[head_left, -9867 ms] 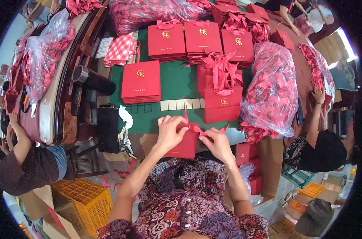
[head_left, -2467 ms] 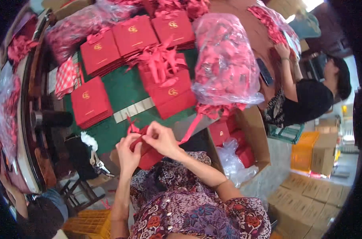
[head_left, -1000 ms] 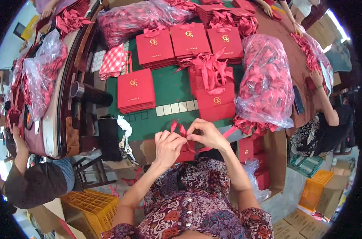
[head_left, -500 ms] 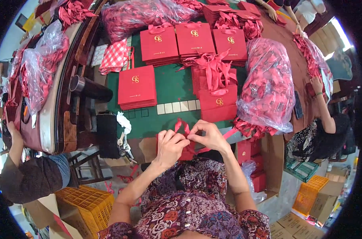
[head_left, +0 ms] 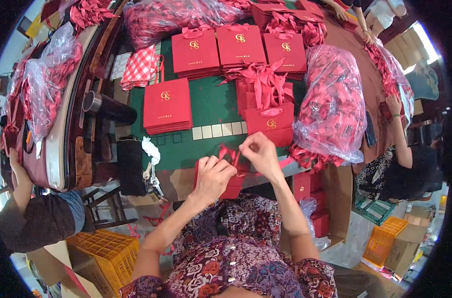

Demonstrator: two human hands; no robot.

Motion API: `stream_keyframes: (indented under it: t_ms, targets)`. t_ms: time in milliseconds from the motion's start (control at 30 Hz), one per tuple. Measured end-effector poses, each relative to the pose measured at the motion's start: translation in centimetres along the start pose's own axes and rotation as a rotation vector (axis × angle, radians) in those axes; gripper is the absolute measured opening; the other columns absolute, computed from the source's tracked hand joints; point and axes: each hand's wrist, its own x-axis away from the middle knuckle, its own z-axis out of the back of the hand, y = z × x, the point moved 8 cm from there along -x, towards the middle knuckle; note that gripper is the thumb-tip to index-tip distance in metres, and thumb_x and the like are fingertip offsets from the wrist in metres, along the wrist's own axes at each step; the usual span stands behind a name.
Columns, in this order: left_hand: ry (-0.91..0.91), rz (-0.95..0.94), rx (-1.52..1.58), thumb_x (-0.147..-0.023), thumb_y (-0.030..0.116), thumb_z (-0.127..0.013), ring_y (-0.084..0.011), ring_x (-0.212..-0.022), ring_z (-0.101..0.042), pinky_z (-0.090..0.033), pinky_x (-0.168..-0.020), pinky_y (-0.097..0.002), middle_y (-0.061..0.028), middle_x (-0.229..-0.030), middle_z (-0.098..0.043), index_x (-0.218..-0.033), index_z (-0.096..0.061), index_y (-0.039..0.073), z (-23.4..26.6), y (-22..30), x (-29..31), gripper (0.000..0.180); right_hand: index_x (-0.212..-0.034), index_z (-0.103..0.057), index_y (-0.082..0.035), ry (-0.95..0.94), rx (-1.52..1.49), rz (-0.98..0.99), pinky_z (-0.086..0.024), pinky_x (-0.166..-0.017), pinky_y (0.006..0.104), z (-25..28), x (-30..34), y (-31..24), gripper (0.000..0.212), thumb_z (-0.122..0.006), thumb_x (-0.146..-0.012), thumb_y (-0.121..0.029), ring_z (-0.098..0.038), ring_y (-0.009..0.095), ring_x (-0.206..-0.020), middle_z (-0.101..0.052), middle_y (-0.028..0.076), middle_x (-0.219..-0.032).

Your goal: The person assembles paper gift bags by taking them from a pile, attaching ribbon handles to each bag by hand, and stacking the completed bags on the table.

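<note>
Low in front of me, at the table's near edge, is a small red paper bag (head_left: pixel 233 190), partly covered by my hands. My left hand (head_left: pixel 214 180) is closed at the bag's upper left, fingers curled over its edge. Above and to the right, my right hand (head_left: pixel 260 153) pinches a red ribbon (head_left: pixel 237 158) that rises from the bag's top. The fingertips partly hide where the ribbon is gripped. Just beyond lies a pile of red bags (head_left: pixel 269 119) with loose ribbon handles on top. To the upper left is a flat stack of red bags (head_left: pixel 167 105).
Further stacks of red bags (head_left: pixel 240 45) line the far side of the green mat (head_left: pixel 213 107). A clear plastic sack of ribbons (head_left: pixel 331 104) bulges at right. A dark flask (head_left: pixel 109 108) and keys (head_left: pixel 147 171) lie at left. An open carton (head_left: pixel 337 203) holds red bags below. Co-workers' hands show at both sides.
My right hand has lifted up and away from my left, drawing the ribbon upward. My left hand stays at the bag. The view has shifted slightly.
</note>
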Motion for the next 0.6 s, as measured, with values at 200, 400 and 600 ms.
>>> stream_keyframes:
  t_ms: [200, 400, 600]
  targets:
    - [0.003, 0.193, 0.110, -0.078, 0.015, -0.075, -0.0243, -0.086, -0.056, -0.036, -0.083, -0.0396, -0.0013, -0.086, -0.065, -0.087, -0.068, 0.014, 1.1, -2.8, -1.3, 0.012, -0.098, -0.071, -0.003, -0.129, 0.026, 0.042, -0.052, -0.077, 0.0355, 1.9, 1.8, -0.7, 0.020, -0.073, -0.088, -0.019, -0.064, 0.026, -0.086, -0.065, 0.010, -0.094]
    - [0.038, 0.294, 0.152, -0.077, 0.016, -0.078, -0.0245, -0.085, -0.058, -0.036, -0.084, -0.0398, -0.0025, -0.083, -0.066, -0.087, -0.069, 0.013, 0.3, -5.2, -2.2, 0.014, -0.092, -0.072, -0.004, -0.188, 0.540, 0.121, -0.050, -0.073, 0.0431, 3.0, 5.4, -0.9, 0.020, -0.075, -0.084, -0.022, -0.062, 0.033, -0.082, -0.062, 0.012, -0.084]
    - [0.159, 0.301, 0.220, -0.085, 0.008, -0.064, -0.0319, -0.102, -0.054, -0.040, -0.085, -0.0456, -0.0122, -0.107, -0.057, -0.108, -0.057, 0.007, -1.3, -1.9, -0.6, 0.025, -0.094, -0.070, 0.002, -0.095, 0.238, -0.041, -0.045, -0.061, 0.0388, 2.0, 4.7, -1.3, 0.018, -0.068, -0.092, -0.016, -0.059, 0.030, -0.067, -0.059, 0.016, -0.077]
